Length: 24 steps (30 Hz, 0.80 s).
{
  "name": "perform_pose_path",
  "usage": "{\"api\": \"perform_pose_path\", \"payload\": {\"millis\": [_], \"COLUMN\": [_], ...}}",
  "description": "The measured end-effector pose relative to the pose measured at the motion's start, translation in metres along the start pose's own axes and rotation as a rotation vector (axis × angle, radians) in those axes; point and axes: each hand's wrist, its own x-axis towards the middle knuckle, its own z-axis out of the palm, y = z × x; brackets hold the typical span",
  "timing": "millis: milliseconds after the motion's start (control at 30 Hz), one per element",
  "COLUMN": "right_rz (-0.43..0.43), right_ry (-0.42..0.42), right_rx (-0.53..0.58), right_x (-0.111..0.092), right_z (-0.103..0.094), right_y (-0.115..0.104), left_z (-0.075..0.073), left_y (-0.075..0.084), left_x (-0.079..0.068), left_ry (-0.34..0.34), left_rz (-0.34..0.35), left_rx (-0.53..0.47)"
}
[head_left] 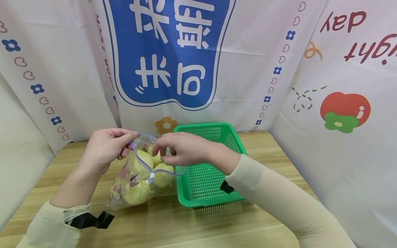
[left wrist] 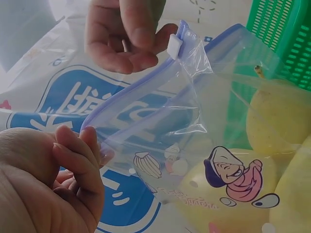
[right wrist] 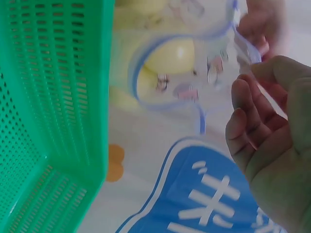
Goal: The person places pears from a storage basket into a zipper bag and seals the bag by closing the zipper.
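Note:
A clear zip bag (head_left: 116, 187) with purple edging and cartoon prints stands on the table, its mouth spread apart. Several pale yellow pears (head_left: 138, 193) sit inside; one shows its stem in the left wrist view. My left hand (head_left: 103, 148) pinches the rim at the bag's left side. Over the mouth hovers my right hand (head_left: 183, 148), fingers loosely bent, with nothing visible in them. A white slider (left wrist: 175, 46) sits on the zip edge, near the right fingers in the left wrist view. To the right is a green plastic basket (head_left: 185, 193), partly behind my right forearm.
The wooden table (head_left: 173, 227) ends at a printed cloth (head_left: 248, 51) that hangs behind it. More cloth (head_left: 338, 165) hangs at the right side. Black straps dangle from both sleeves (head_left: 49, 224).

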Motion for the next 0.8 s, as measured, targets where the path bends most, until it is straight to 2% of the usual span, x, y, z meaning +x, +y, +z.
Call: {"api": "perform_pose_path", "payload": {"millis": [200,367,433,567,667,733,800], "right_rz": [-0.106,-0.161,-0.162,-0.146,-0.131,-0.12,-0.112], "right_ry": [-0.078,-0.039,-0.016,0.008,0.015,0.022,0.035], "right_rx": [-0.246,-0.459,-0.492,-0.479,-0.472,-0.48,-0.484], "right_x": [0.003,0.007,0.008,0.01,0.011,0.011,0.012], "right_z": [0.02,0.032,0.035,0.036,0.036,0.036,0.036], "right_y": [-0.018,-0.022,-0.022,-0.02,-0.019,-0.019,-0.019], "left_z": [0.001,0.001,0.001,0.001,0.004,0.008,0.013], "left_y": [0.0,-0.001,-0.002,-0.005,-0.009,-0.013,-0.018], "left_x": [-0.001,-0.001,-0.002,-0.009,-0.023,-0.036,-0.048], "left_ry": [0.0,-0.004,-0.011,-0.019,0.033,0.069,0.073], "left_rz": [0.008,0.008,0.01,0.034,0.151,0.289,0.456], "left_rx": [0.006,0.003,0.004,0.042,0.152,0.255,0.372]}}
